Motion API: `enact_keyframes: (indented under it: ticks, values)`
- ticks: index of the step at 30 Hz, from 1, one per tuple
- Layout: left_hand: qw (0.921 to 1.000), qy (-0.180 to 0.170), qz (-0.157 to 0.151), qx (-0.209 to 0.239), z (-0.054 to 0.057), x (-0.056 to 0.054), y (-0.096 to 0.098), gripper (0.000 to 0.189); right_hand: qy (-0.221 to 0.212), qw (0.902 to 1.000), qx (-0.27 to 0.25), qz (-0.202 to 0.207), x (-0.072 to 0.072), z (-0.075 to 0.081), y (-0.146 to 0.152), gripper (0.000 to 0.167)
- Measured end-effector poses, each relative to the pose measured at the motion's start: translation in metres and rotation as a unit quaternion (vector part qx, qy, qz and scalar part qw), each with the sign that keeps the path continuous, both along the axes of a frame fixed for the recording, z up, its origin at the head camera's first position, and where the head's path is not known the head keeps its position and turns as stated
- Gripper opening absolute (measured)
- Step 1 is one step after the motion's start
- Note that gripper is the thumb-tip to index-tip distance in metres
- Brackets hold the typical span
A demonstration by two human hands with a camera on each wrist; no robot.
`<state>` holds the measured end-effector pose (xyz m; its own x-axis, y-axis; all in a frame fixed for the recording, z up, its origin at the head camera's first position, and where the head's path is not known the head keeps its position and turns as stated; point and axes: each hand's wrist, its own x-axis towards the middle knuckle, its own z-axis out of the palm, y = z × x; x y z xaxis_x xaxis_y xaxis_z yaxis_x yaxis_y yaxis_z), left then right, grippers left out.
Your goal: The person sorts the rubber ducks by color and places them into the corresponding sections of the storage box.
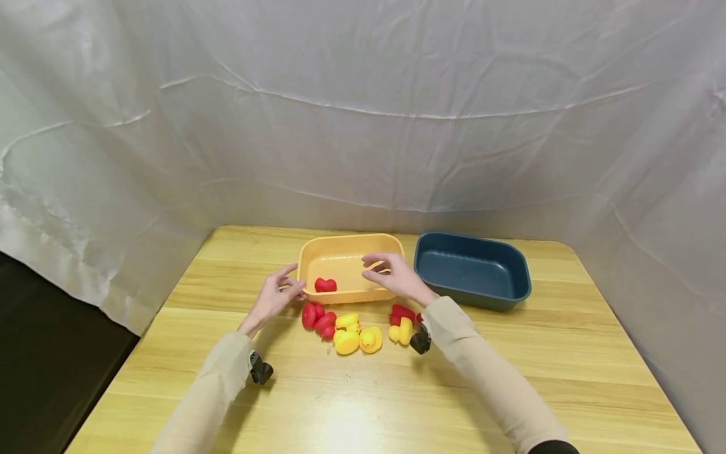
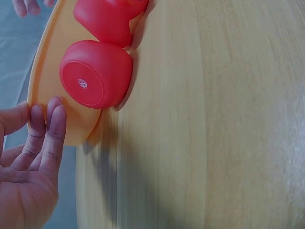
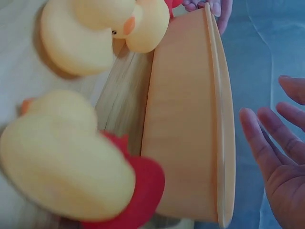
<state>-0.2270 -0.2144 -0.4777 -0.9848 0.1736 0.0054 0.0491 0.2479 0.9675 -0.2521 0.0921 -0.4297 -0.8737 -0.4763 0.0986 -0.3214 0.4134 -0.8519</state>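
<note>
My left hand pinches the left front corner of a yellow-orange plastic bin, thumb and fingers on either side of its rim. One red rubber duck lies inside at the left. Above the bin's right part hovers my right hand, fingers apart and holding nothing; the right wrist view also has this hand empty beside the rim. In front of the bin lie several rubber ducks, among them a red duck near my left hand and a yellow duck against a red one.
A dark blue bin stands right of the yellow one, with nothing seen inside. Both are near the back edge of the wooden table. Pale sheeting hangs behind and at the sides.
</note>
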Motion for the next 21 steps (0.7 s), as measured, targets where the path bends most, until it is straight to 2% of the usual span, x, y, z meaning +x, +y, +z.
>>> enact_keyframes:
  ticks: [6, 10, 16, 21]
  values:
    - [1.0, 0.0, -0.002, -0.002, -0.001, 0.0, -0.001, 0.064, 0.018, 0.9994, 0.026, 0.011, 0.012, -0.003, 0.022, 0.033]
    - [1.0, 0.001, -0.001, -0.004, -0.001, 0.0, 0.0, 0.064, 0.028, 0.9992, 0.019, 0.024, 0.02, -0.003, 0.039, 0.031]
    - [1.0, 0.004, 0.001, -0.007, 0.0, 0.0, 0.0, 0.063, 0.02, 0.9988, 0.006, 0.045, 0.031, -0.008, 0.066, 0.035]
    - [0.9999, 0.005, 0.002, -0.008, -0.001, 0.0, -0.001, 0.063, 0.004, 0.9974, 0.026, 0.067, 0.041, -0.014, 0.09, 0.041]
